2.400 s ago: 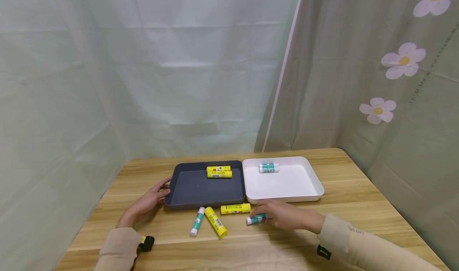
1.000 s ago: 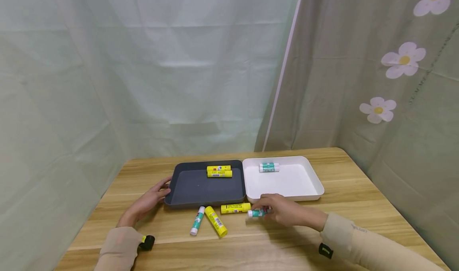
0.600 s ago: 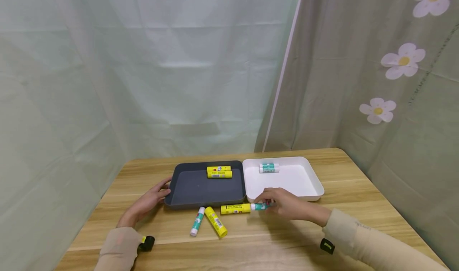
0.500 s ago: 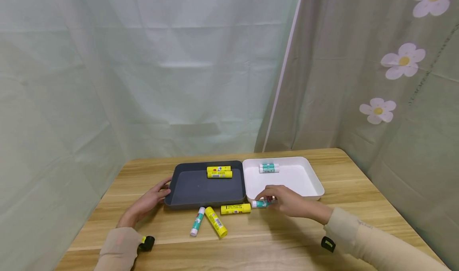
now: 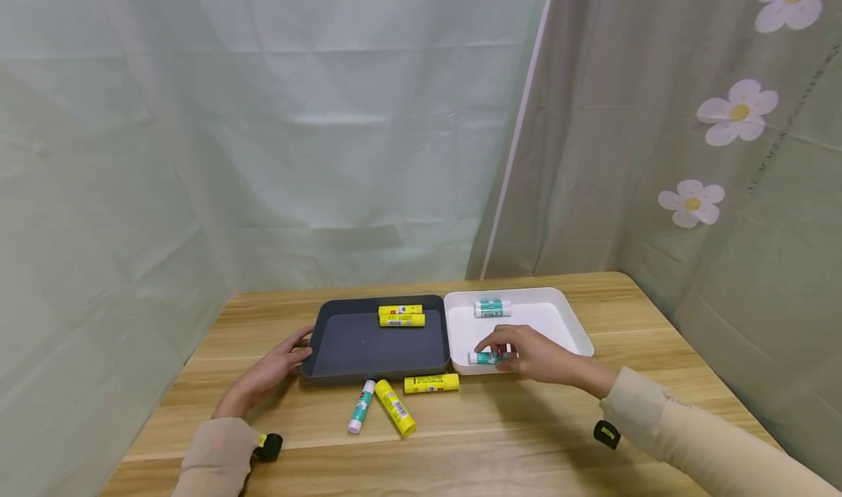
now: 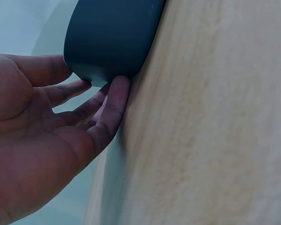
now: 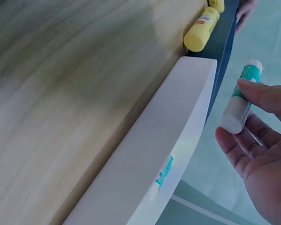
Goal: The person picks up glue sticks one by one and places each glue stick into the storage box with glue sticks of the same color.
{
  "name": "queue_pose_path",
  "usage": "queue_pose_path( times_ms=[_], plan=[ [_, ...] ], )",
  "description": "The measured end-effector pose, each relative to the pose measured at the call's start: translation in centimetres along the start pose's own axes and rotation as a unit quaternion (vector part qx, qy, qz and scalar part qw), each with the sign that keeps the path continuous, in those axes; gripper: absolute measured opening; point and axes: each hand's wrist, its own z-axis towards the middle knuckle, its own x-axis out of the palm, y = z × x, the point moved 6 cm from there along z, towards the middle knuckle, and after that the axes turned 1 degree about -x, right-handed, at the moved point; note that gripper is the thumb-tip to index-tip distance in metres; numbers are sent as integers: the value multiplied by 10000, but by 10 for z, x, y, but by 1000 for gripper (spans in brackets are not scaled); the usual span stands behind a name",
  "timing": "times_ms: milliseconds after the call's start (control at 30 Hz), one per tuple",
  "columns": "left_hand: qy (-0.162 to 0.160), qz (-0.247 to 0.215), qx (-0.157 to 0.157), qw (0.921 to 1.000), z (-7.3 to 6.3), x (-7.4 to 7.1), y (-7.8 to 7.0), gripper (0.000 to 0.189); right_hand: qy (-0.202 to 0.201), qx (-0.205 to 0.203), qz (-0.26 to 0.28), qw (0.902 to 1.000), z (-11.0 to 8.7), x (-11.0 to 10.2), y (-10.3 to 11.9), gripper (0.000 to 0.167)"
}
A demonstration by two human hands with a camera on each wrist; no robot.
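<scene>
My right hand (image 5: 542, 358) pinches a green-and-white glue stick (image 7: 248, 77) between thumb and fingers. In the head view this stick overlaps the near side of the white tray (image 5: 546, 329); in the right wrist view it shows past the tray's outer wall. Two similar green glue sticks (image 5: 492, 308) lie side by side at the back of that tray. My left hand (image 5: 276, 369) rests its fingers against the left end of the dark grey tray (image 5: 349, 343). The left wrist view shows fingertips (image 6: 119, 86) touching the tray's wall (image 6: 112, 42) low down, near the table.
Two yellow glue sticks (image 5: 402, 320) lie in the dark tray. On the wooden table (image 5: 460, 453), in front of the trays, are a yellow glue stick (image 5: 430, 384), a slanted yellow one (image 5: 395, 408) and a green-and-white one (image 5: 361, 407). Curtains (image 5: 368, 153) hang behind.
My right hand has lifted the green glue stick from the table and carried it away from me, over the white tray's near side. My left hand stays at the dark tray.
</scene>
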Motion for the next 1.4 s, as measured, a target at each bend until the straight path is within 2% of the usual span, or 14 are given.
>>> queue_pose_path(
  times_ms=[533,833,1133,1400],
  plan=[
    [45,-46,2,10000,1,0,1,64,-127,193,-26,9997,5,-19,-8,37],
    [96,-122,72,9999,1,1,0,63,-130,515,86,9986,10,-29,-29,38],
    [35,-114,88,9999,1,1,2,63,-192,477,25,9987,14,-38,-43,36],
    [53,-91,92,9999,2,0,3,64,-144,674,17,9976,20,-44,-57,35]
  ],
)
